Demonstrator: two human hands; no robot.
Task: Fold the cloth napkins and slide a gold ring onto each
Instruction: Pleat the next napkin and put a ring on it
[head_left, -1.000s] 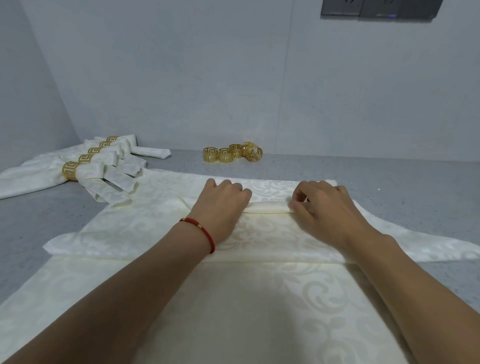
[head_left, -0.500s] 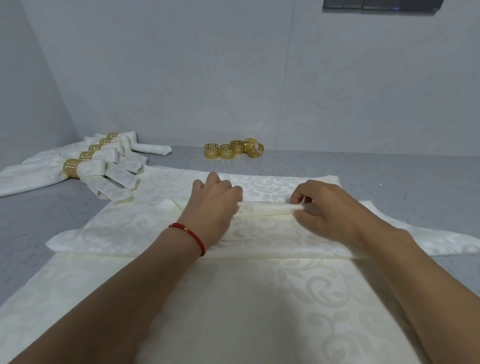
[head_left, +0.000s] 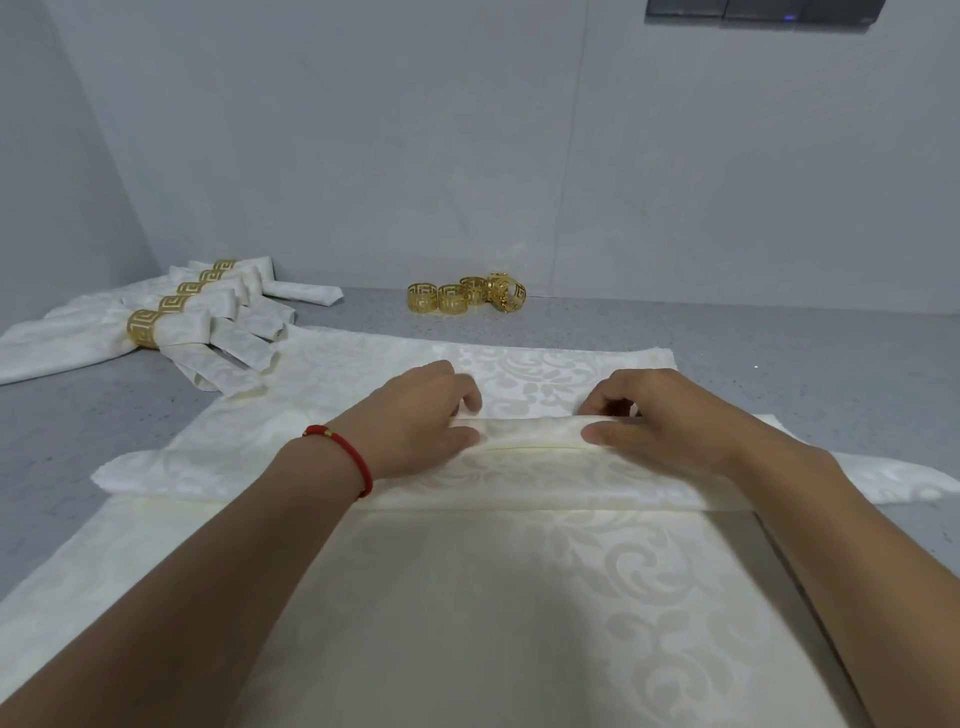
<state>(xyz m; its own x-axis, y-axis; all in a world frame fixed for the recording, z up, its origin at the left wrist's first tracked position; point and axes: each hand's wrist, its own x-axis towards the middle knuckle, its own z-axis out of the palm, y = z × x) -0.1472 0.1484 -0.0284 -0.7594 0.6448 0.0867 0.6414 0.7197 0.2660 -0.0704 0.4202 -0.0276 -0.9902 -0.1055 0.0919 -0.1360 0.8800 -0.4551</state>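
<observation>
Two hands, left hand (head_left: 415, 415), right hand (head_left: 670, 421), pinching napkin fold (head_left: 530, 431) between them

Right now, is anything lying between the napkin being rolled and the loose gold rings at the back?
Nothing visible: past the rolled napkin lie only flat cloth and bare counter up to the loose gold rings.
</observation>
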